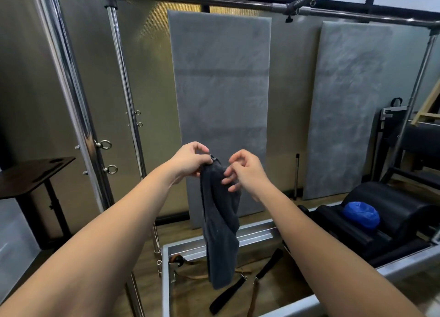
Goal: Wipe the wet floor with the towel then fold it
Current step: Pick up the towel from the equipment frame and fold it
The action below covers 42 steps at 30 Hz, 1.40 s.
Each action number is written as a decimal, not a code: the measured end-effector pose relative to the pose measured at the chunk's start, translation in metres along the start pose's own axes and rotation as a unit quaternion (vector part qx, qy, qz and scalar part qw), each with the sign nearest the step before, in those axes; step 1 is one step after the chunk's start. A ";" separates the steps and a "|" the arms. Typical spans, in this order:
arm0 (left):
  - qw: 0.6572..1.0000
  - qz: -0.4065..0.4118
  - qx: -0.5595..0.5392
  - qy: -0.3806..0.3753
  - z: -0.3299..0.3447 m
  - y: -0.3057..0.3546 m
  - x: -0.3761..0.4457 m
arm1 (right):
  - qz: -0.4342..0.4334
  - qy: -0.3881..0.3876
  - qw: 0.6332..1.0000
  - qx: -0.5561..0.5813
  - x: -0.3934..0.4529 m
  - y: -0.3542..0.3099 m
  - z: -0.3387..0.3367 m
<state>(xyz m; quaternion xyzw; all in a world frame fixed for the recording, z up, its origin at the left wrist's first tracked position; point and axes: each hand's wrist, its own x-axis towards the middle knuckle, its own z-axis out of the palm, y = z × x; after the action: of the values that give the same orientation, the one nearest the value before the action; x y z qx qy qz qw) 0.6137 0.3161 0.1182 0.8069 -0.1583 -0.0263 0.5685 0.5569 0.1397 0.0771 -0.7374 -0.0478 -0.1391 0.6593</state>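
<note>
A dark grey towel (220, 233) hangs down in front of me, bunched lengthwise, its lower end over a metal frame on the floor. My left hand (190, 160) pinches the towel's top end between thumb and fingers. My right hand (245, 172) is just to the right of the top end, its fingers bent and their tips touching the cloth's upper edge; it is not gripping the towel. The wooden floor (147, 269) shows below; I cannot make out a wet patch on it.
Chrome upright poles (71, 97) and a top bar (214, 1) frame the space. Grey padded panels (221, 90) lean on the wall. A black stand table (31, 173) is at left. Black padded equipment with a blue bag (360, 215) lies at right. Straps (228, 295) lie inside the metal frame (166, 281).
</note>
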 end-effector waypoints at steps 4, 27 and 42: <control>0.996 0.063 0.046 -0.037 -0.001 0.002 -0.002 | -0.068 -0.052 0.970 -0.226 0.008 0.015 -0.014; 0.978 0.096 0.182 -0.017 -0.029 -0.027 0.008 | -0.158 -0.026 0.704 -0.692 0.012 -0.008 -0.059; 0.983 0.135 0.116 0.045 -0.030 -0.011 0.007 | -0.152 -0.126 0.855 -0.480 -0.002 0.002 -0.046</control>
<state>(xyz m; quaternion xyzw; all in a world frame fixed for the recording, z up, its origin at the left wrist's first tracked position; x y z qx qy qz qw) 0.6291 0.3445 0.1194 0.8391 -0.2423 0.1055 0.4755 0.5486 0.0940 0.0786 -0.9569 -0.1695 -0.1494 0.1823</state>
